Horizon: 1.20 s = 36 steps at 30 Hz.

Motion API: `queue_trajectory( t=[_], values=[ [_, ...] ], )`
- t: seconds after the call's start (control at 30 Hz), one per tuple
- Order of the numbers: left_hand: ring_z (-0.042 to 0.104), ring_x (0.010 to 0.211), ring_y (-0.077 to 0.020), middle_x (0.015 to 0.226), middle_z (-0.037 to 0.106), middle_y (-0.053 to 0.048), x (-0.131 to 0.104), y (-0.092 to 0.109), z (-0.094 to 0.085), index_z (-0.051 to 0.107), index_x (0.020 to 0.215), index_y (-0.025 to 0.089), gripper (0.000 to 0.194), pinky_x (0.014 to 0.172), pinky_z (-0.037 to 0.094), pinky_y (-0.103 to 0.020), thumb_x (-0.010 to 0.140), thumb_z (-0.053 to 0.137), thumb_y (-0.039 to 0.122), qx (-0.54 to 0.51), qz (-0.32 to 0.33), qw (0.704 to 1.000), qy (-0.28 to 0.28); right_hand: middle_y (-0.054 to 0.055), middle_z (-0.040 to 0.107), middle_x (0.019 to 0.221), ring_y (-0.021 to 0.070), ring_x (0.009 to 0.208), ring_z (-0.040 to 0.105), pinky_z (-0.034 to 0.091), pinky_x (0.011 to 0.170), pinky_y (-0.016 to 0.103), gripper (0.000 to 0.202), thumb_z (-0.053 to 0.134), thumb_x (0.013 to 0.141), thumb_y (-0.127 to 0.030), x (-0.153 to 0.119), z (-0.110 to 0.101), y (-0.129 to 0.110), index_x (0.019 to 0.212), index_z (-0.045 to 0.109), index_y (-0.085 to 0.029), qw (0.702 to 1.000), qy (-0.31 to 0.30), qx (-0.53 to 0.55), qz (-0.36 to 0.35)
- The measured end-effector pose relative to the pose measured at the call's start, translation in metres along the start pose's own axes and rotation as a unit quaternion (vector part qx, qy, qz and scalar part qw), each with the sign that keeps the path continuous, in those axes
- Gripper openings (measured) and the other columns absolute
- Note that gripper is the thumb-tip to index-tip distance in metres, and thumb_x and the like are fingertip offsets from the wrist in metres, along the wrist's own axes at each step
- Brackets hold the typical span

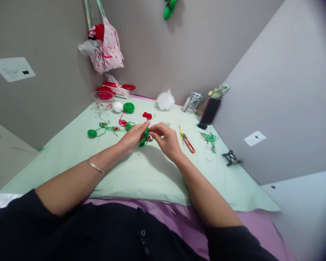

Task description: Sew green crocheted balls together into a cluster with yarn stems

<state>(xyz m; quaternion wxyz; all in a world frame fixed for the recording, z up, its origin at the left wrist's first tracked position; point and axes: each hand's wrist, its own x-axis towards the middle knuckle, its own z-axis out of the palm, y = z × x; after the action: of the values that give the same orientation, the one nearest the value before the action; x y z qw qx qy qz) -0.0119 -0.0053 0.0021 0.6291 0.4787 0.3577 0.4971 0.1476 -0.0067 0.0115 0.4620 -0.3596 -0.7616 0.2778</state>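
Observation:
Over the middle of the table, my left hand (134,137) is closed on a piece of green yarn work (143,140), with green loops hanging below the fingers. My right hand (164,136) meets it from the other side, thumb and forefinger pinched at the edge of the same piece. Whether a needle or hook sits in that pinch is too small to tell. Just beyond the hands lies a small red yarn bow (147,115). Left of my left hand are red yarn loops (123,123) and green strands with a little green ball (92,133).
Orange-handled thread snips (189,144) and a yellow tool (181,133) lie to the right, with green yarn scraps (210,138) farther over. Behind are a green yarn ball (129,107), white stuffing (165,100), a clear tub (103,103), a pen cup (191,104) and a propped phone (210,111).

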Motion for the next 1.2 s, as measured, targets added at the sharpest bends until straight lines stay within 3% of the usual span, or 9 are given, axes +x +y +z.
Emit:
queue_trajectory(
  t=[0.1, 0.27, 0.47, 0.57, 0.77, 0.9, 1.07, 1.2],
  values=[
    [0.062, 0.067, -0.0134, 0.073, 0.064, -0.002, -0.002, 0.002, 0.003, 0.060, 0.083, 0.015, 0.051, 0.070, 0.050, -0.027, 0.084, 0.067, 0.066, -0.011, 0.005, 1.000, 0.001, 0.002, 0.064, 0.088, 0.0147, 0.071, 0.061, 0.048, 0.070, 0.031, 0.004, 0.067, 0.087, -0.026, 0.003, -0.002, 0.000, 0.084, 0.070, -0.024, 1.000, -0.008, 0.026, 0.013],
    [0.065, 0.072, -0.0136, 0.081, 0.065, -0.001, -0.003, 0.002, 0.005, 0.057, 0.089, 0.017, 0.042, 0.078, 0.054, -0.030, 0.088, 0.068, 0.057, -0.037, 0.011, 0.998, -0.040, 0.001, 0.063, 0.082, 0.0139, 0.069, 0.059, 0.048, 0.067, 0.030, 0.005, 0.069, 0.082, -0.025, 0.006, -0.005, -0.001, 0.078, 0.067, -0.022, 0.996, 0.028, 0.076, 0.044],
    [0.070, 0.072, -0.0164, 0.081, 0.065, -0.002, -0.001, 0.000, -0.002, 0.060, 0.089, 0.016, 0.044, 0.071, 0.051, -0.028, 0.088, 0.065, 0.060, 0.022, 0.022, 0.997, -0.071, -0.002, 0.061, 0.066, 0.0118, 0.060, 0.053, 0.045, 0.061, 0.028, 0.012, 0.074, 0.076, -0.030, 0.012, -0.019, -0.001, 0.076, 0.067, -0.020, 0.981, 0.073, 0.150, 0.098],
    [0.071, 0.075, -0.0173, 0.085, 0.068, -0.003, -0.001, 0.000, -0.003, 0.062, 0.092, 0.016, 0.044, 0.073, 0.052, -0.028, 0.089, 0.064, 0.060, 0.031, 0.016, 0.997, -0.071, -0.001, 0.063, 0.066, 0.0114, 0.060, 0.053, 0.047, 0.062, 0.028, 0.016, 0.075, 0.076, -0.035, 0.013, -0.023, -0.002, 0.078, 0.070, -0.019, 0.971, 0.053, 0.196, 0.126],
    [0.069, 0.069, -0.0154, 0.082, 0.068, -0.004, -0.002, -0.002, 0.001, 0.065, 0.091, 0.014, 0.046, 0.075, 0.056, -0.031, 0.086, 0.069, 0.059, 0.000, -0.006, 0.998, -0.060, 0.000, 0.065, 0.071, 0.0126, 0.062, 0.057, 0.048, 0.062, 0.028, 0.016, 0.076, 0.074, -0.034, 0.010, -0.012, -0.002, 0.075, 0.069, -0.020, 0.981, 0.017, 0.157, 0.115],
    [0.070, 0.068, -0.0168, 0.079, 0.067, -0.004, -0.001, -0.001, 0.001, 0.064, 0.088, 0.013, 0.049, 0.072, 0.057, -0.031, 0.082, 0.072, 0.061, -0.002, -0.002, 0.997, -0.076, -0.001, 0.063, 0.071, 0.0123, 0.061, 0.055, 0.045, 0.060, 0.028, 0.012, 0.073, 0.074, -0.032, 0.008, -0.006, -0.004, 0.073, 0.068, -0.021, 0.982, 0.054, 0.145, 0.107],
    [0.073, 0.071, -0.0185, 0.080, 0.067, -0.004, 0.001, 0.001, -0.002, 0.063, 0.088, 0.013, 0.049, 0.072, 0.056, -0.030, 0.083, 0.070, 0.062, 0.017, 0.013, 0.996, -0.082, -0.004, 0.056, 0.060, 0.0099, 0.055, 0.046, 0.039, 0.056, 0.026, 0.016, 0.075, 0.071, -0.034, 0.011, -0.003, -0.002, 0.073, 0.067, -0.020, 0.955, 0.101, 0.229, 0.156],
    [0.074, 0.074, -0.0196, 0.081, 0.070, -0.005, 0.001, 0.001, -0.003, 0.062, 0.090, 0.014, 0.049, 0.073, 0.055, -0.029, 0.081, 0.073, 0.062, 0.038, 0.028, 0.997, -0.069, -0.003, 0.058, 0.061, 0.0100, 0.057, 0.046, 0.039, 0.057, 0.026, 0.020, 0.078, 0.066, -0.036, 0.014, -0.007, 0.000, 0.072, 0.067, -0.020, 0.951, 0.098, 0.239, 0.169]
  ],
)
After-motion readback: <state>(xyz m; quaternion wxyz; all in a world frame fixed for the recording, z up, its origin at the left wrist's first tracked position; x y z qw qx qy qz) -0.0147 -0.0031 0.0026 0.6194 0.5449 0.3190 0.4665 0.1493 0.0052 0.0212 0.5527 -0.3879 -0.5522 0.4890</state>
